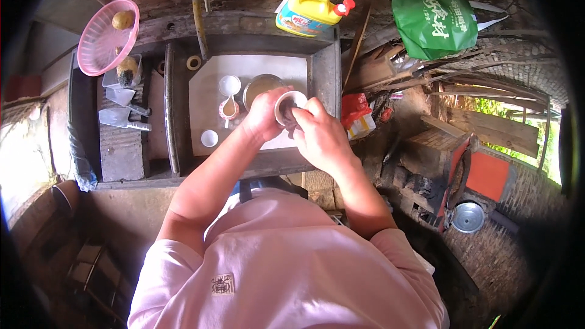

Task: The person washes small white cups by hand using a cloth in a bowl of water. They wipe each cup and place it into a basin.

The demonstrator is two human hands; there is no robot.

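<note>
My left hand holds a white cup above the sink, its mouth tilted up towards me. The fingers of my right hand reach into the cup's mouth, pinching a dark, crumpled cloth. Behind my left hand, a round metal basin of cloudy liquid stands partly hidden on the sink's pale floor. To its left are a white cup, a soup spoon with a red-patterned bowl and a smaller white cup.
A tap hangs over the sink. A yellow detergent jug stands on the back ledge. At left are a pink colander with a potato, a cleaver and a stone slab. A green bag hangs at right.
</note>
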